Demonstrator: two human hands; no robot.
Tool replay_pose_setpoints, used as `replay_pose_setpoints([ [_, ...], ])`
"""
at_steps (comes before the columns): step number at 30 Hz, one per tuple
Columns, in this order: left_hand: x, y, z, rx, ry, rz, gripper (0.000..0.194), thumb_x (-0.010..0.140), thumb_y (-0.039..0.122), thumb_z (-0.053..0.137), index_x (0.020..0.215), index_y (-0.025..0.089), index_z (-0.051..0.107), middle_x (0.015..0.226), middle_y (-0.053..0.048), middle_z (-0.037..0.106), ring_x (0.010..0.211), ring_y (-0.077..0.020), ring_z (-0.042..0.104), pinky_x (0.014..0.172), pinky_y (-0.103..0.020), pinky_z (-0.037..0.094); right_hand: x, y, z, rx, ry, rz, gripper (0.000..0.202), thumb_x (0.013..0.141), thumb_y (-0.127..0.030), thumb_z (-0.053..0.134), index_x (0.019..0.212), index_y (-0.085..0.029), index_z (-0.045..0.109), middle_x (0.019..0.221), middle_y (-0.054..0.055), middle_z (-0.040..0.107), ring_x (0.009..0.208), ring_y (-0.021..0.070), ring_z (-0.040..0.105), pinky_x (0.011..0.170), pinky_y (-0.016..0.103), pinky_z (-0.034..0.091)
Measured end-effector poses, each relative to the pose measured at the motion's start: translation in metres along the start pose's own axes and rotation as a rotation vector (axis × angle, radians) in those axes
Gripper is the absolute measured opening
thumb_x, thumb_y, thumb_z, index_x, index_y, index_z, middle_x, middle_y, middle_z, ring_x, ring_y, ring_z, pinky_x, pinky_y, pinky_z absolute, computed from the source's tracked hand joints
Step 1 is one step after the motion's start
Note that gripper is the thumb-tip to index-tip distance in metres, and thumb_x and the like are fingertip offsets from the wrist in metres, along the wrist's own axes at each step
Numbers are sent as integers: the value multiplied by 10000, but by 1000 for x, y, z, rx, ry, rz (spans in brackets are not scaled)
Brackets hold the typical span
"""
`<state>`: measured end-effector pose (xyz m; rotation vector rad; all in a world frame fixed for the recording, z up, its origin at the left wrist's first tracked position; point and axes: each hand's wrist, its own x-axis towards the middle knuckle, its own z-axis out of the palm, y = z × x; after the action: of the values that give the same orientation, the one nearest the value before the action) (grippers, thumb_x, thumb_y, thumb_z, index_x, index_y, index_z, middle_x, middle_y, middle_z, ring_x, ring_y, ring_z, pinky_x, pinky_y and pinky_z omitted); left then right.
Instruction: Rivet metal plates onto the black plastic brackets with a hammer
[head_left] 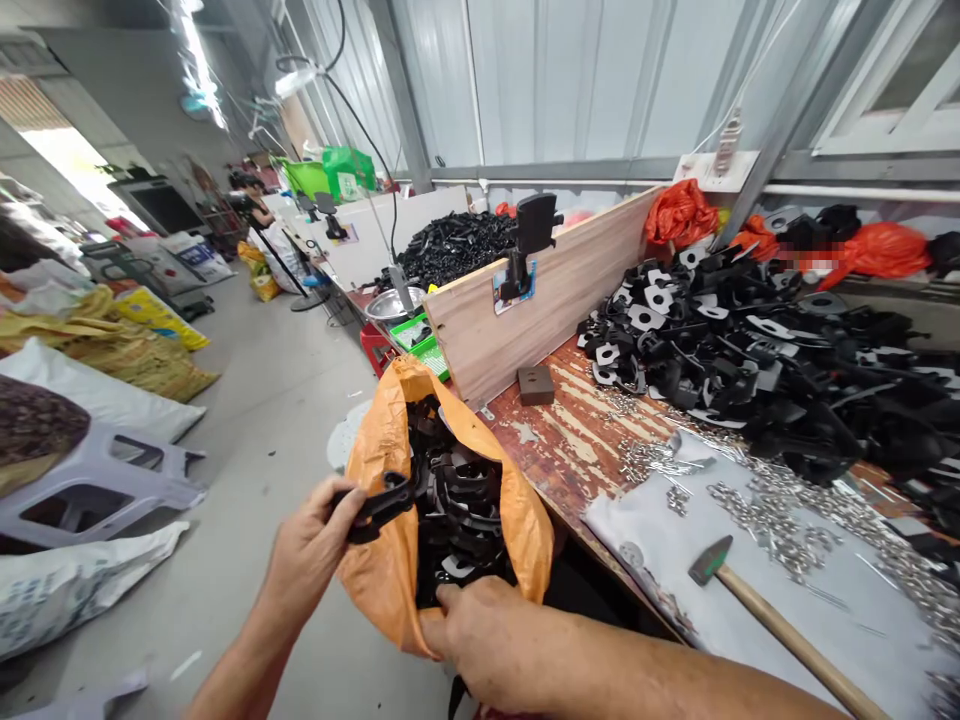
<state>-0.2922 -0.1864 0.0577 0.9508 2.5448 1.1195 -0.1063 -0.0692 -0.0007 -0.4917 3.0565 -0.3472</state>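
Head view: we note the left hand (313, 545) with its fingers closed around a black part (381, 506), held over the left rim of an open orange bag (528, 515). More black parts (461, 490) fill the bag, which stands beside the bench (517, 440). The right hand (491, 640) touches the near rim; we cannot tell whether its fingers grip. A hammer (780, 622) lies on the pale cloth (671, 515) at right.

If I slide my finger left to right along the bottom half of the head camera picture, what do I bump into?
plastic stool → left hand holding a black part → orange sack → hammer
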Motion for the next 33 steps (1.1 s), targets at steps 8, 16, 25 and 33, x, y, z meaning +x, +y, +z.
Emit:
replay_pose_setpoints([
  [8, 7, 3, 32, -56, -685, 240, 493, 960, 479, 524, 1392, 243, 499, 951, -36, 690, 800, -219, 630, 759, -327, 511, -20, 3, -35, -22, 11, -108, 449, 765, -429, 804, 1087, -210, 581, 789, -28, 710, 635, 171, 634, 472, 314, 326],
  [16, 1, 19, -42, 959, -685, 136, 502, 974, 434, 358, 807, 176, 755, 805, -201, 781, 782, -414, 746, 674, -463, 511, -10, 4, -25, -125, 26, 46, 553, 844, -372, 739, 1299, -157, 510, 797, 68, 718, 623, 201, 620, 575, 320, 408],
  [25, 15, 76, -25, 991, -538, 476, 242, 909, 215, 544, 1048, 178, 739, 919, -147, 761, 814, -341, 726, 644, -405, 519, -70, 27, -55, -376, 381, -13, 181, 871, -118, 573, 722, -211, 529, 630, 12, 588, 592, 195, 505, 813, 416, 391],
  [33, 33, 98, 103, 794, -686, 963, 283, 910, 416, 648, 1019, 186, 773, 1060, -136, 757, 1155, -328, 581, 1023, -480, 425, -93, 30, -60, -435, 495, 88, 207, 913, -92, 468, 747, -208, 511, 658, 13, 518, 603, 196, 423, 735, 386, 338],
])
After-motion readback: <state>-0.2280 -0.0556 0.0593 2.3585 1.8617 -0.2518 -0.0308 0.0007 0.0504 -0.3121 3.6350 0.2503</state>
